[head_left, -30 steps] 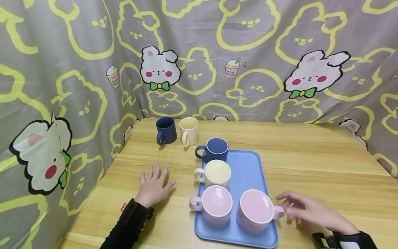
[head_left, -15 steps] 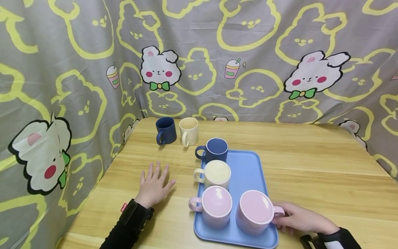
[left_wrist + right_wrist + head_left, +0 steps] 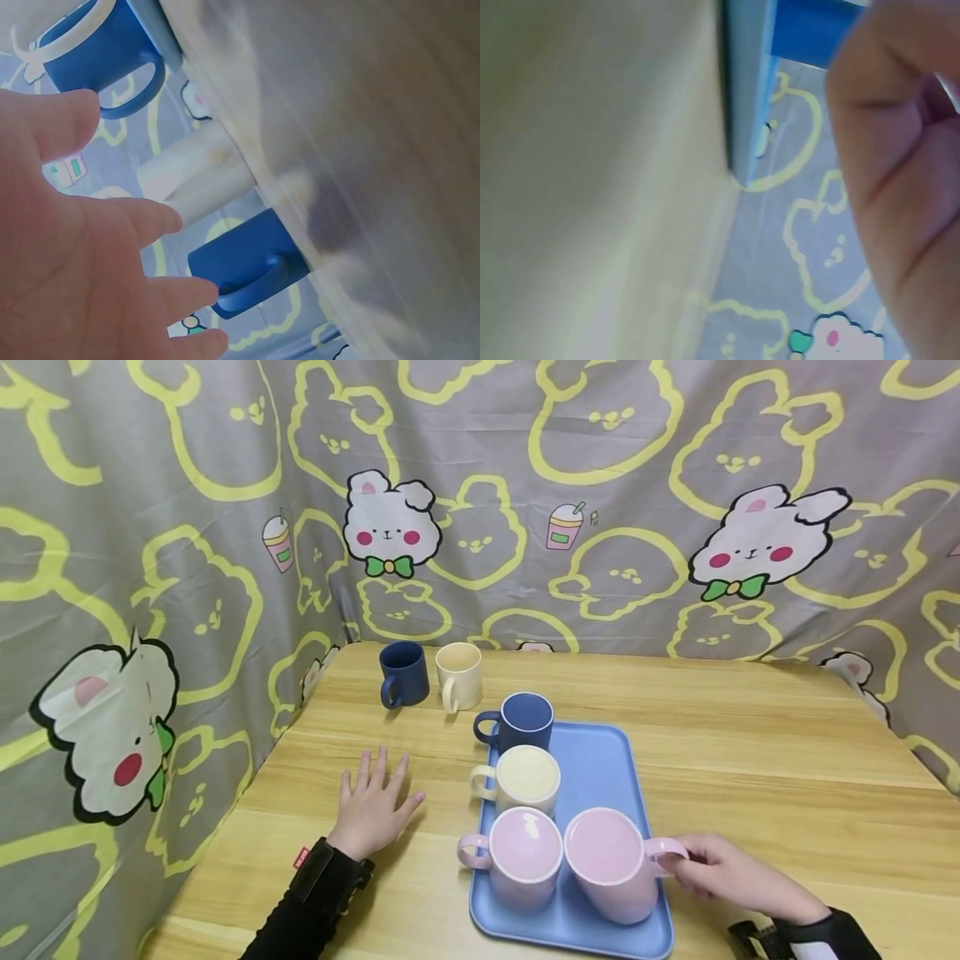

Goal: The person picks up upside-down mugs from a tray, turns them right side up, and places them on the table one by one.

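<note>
A: Any writing to read?

B: Just a small red tag (image 3: 301, 858) beside the black wrist strap (image 3: 330, 878) on the left arm. It bears pale lettering, too small to make out. The cloth (image 3: 630, 502) behind is printed with rabbits and drink cups.

A: What are the hands doing?

B: The right hand (image 3: 727, 870) grips the handle (image 3: 664, 845) of the right-hand pink mug (image 3: 609, 864). The left hand (image 3: 372, 814) lies palm down with its fingers spread, left of the blue tray (image 3: 596, 760); I can't tell whether it touches the worktop (image 3: 780, 760).

A: And where's that mug?

B: At the tray's near right, tilted left, its rim right up against the other pink mug (image 3: 523, 858). Whether its base is off the tray, I can't tell.

A: Different from half a second ago?

B: Yes, it stood upright then, with a gap between the two. The left hand hasn't moved.

A: The rest?

B: Up the tray's left side, a cream mug (image 3: 527, 781), then a navy mug (image 3: 527, 720). Far left on the worktop, a second navy mug (image 3: 405, 675) and a second cream mug (image 3: 460, 677) stand side by side.
</note>
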`<state>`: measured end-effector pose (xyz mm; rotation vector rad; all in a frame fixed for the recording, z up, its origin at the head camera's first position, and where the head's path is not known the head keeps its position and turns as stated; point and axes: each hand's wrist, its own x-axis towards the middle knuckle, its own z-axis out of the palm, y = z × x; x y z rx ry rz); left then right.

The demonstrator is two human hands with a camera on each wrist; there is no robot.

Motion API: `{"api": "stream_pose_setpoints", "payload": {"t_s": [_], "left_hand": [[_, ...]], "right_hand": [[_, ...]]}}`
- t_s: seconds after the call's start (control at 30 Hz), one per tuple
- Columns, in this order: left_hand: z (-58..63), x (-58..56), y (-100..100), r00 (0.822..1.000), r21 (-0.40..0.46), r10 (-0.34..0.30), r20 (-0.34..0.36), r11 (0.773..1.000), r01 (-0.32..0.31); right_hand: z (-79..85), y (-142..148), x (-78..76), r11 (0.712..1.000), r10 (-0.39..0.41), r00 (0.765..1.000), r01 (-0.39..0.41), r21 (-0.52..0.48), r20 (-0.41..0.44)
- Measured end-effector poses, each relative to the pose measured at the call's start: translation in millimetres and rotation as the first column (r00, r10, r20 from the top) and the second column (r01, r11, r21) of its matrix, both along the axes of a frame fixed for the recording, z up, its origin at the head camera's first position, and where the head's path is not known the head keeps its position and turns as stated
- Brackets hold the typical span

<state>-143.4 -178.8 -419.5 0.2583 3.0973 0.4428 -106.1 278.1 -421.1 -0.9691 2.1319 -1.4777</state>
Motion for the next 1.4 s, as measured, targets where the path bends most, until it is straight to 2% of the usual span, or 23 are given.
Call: {"api": "stream_pose_setpoints", "payload": {"t_s": [0.13,0.23,0.33,0.57,0.67,0.73,0.8,0.87,0.93,0.97,1.03,1.1,1.17,1.27,1.33,1.4], "left_hand": [[-0.2,-0.4,1.5,1.0,-0.005,0.0,-0.02,1.0,0.0],[0.6,-0.4,4.3,1.0,-0.016,-0.006,-0.029,1.0,0.006],[1.5,-0.1,8.1,0.999,-0.015,-0.014,-0.032,1.0,0.013],[4.4,0.5,16.2,0.999,-0.021,-0.048,-0.022,0.999,0.047],[14.6,0.5,23.1,0.996,0.003,-0.085,-0.023,0.996,0.085],[28.0,0.8,30.6,0.992,0.021,-0.126,-0.032,0.992,0.127],[46.4,2.3,40.7,0.982,0.041,-0.182,-0.048,0.982,0.184],[67.9,4.4,53.4,0.963,0.06,-0.258,-0.076,0.963,0.262],[89.7,7.1,67.9,0.933,0.082,-0.344,-0.108,0.932,0.353],[100.0,8.6,75.6,0.913,0.098,-0.389,-0.122,0.911,0.401],[118.3,11.5,91.7,0.869,0.141,-0.476,-0.137,0.859,0.492],[132.0,14.1,107.7,0.825,0.179,-0.551,-0.128,0.805,0.566],[140.9,15.3,122.9,0.781,0.21,-0.613,-0.118,0.754,0.623],[146.2,14.8,142.1,0.731,0.256,-0.675,-0.104,0.692,0.675],[146.3,12.8,151.7,0.712,0.295,-0.694,-0.105,0.662,0.689],[146.1,10.8,158.4,0.706,0.341,-0.702,-0.093,0.643,0.685]], "right_hand": [[12.1,6.8,-1.3,0.997,-0.071,0.992,0.075,0.033,-0.104],[22.5,14.3,-0.9,0.986,-0.123,0.97,0.143,0.084,-0.211],[37.8,19.3,-0.5,0.972,-0.16,0.932,0.207,0.114,-0.325],[84.8,12.5,-3.1,0.961,-0.11,0.835,0.228,0.157,-0.539],[105.9,4.7,-4.0,0.948,-0.08,0.802,0.244,0.203,-0.592],[119.7,-1.1,-5.7,0.942,-0.052,0.79,0.242,0.232,-0.611],[132.4,-7.4,-8.3,0.941,-0.025,0.776,0.231,0.246,-0.631],[142.8,-14.2,-10.7,0.945,-0.006,0.764,0.215,0.246,-0.645],[151.3,-21.5,-12.7,0.946,0.006,0.753,0.209,0.247,-0.658],[154.5,-25.2,-13.5,0.946,0.008,0.755,0.207,0.25,-0.655],[159.5,-32.6,-14.8,0.939,0.008,0.773,0.212,0.27,-0.635],[162.5,-40.8,-15.9,0.931,0.007,0.8,0.213,0.295,-0.6],[163.3,-48.7,-16.7,0.929,0.003,0.832,0.204,0.31,-0.555],[162.3,-59.7,-17.6,0.937,0.007,0.852,0.177,0.301,-0.523],[161.3,-65.2,-17.2,0.943,0.011,0.856,0.163,0.289,-0.517],[160.5,-69.6,-16.7,0.947,0.016,0.855,0.153,0.281,-0.518]]}}
